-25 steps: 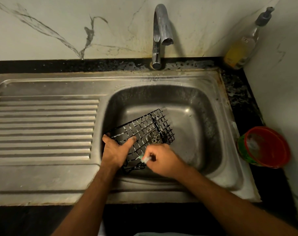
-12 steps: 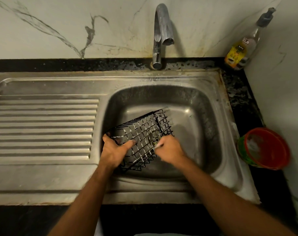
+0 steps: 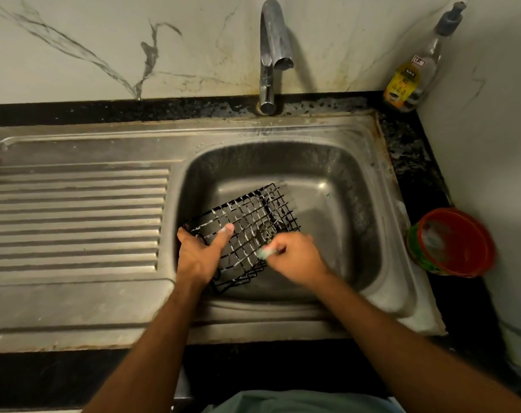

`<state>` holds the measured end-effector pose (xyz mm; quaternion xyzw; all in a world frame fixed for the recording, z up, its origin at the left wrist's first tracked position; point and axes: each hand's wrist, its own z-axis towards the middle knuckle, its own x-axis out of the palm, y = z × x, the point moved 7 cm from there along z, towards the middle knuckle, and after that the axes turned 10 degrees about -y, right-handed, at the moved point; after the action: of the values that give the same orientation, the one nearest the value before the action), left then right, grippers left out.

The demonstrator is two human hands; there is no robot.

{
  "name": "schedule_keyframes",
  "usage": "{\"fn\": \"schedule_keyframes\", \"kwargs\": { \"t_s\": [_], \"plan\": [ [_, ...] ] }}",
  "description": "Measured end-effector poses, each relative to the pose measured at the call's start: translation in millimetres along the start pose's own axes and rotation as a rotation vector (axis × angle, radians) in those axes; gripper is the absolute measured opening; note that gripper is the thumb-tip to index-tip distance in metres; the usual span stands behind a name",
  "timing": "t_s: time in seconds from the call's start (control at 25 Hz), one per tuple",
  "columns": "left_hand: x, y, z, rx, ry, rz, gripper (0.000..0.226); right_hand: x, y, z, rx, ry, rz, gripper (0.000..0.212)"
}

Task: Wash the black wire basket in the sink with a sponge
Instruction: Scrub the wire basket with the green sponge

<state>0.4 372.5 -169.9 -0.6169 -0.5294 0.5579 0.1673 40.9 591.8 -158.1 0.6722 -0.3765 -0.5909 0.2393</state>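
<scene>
Head view: black wire basket (image 3: 247, 225) sits tilted inside the sink (image 3: 336, 222) bowl, soapy. Left hand (image 3: 198, 254) grips its left edge, thumb across the mesh. Right hand (image 3: 295, 257) pinches a sponge (image 3: 266, 252) against the wires.

A black speckled countertop (image 3: 414, 162) runs along the marble wall and holds a steel sink (image 3: 83, 305), its ribbed drainboard filling the left of the frame and its basin at centre. On the counter at upper right stands a soap bottle (image 3: 414, 70); at right, beside the basin, sits a red-rimmed tub (image 3: 452, 242).
</scene>
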Motion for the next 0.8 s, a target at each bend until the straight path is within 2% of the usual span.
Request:
{"fn": "schedule_keyframes", "kwargs": {
  "t_s": [0.12,0.2,0.32,0.4,0.48,0.56,0.64,0.72,0.8],
  "plan": [
    [2.1,1.6,0.9,-0.002,0.01,0.011,0.127,18.6,32.7,-37.1,-0.235,0.08,0.078,0.006],
    [2.6,1.5,2.9,0.003,0.013,-0.011,0.131,11.4,14.8,-21.2,-0.192,0.034,-0.034,0.009],
    [4.8,2.6,6.2,-0.005,0.039,-0.025,0.136,-13.3,-28.7,2.6,0.04,-0.029,-0.136,0.017],
    [4.1,3.2,6.1,0.003,0.035,-0.021,0.128,-6.4,-18.3,-3.7,-0.032,0.016,-0.052,0.014],
    [1.3,3.2,5.4,-0.004,0.025,0.01,0.122,10.6,12.9,-24.6,-0.191,0.094,0.05,0.007],
    [1.4,2.5,3.6,-0.029,0.071,-0.068,0.104,13.8,20.6,-31.9,-0.242,0.056,0.072,0.008],
    [3.1,2.4,-0.2,-0.027,0.152,-0.187,0.07,4.0,2.8,-20.3,-0.116,-0.025,0.083,0.015],
    [4.3,3.9,1.5,0.018,0.18,-0.192,0.04,-4.5,-13.9,-14.0,-0.038,-0.065,0.064,0.02],
    [3.5,2.3,2.7,0.047,0.174,-0.193,0.032,-4.1,-5.1,-21.7,-0.092,-0.078,0.053,0.019]
  ]
}}
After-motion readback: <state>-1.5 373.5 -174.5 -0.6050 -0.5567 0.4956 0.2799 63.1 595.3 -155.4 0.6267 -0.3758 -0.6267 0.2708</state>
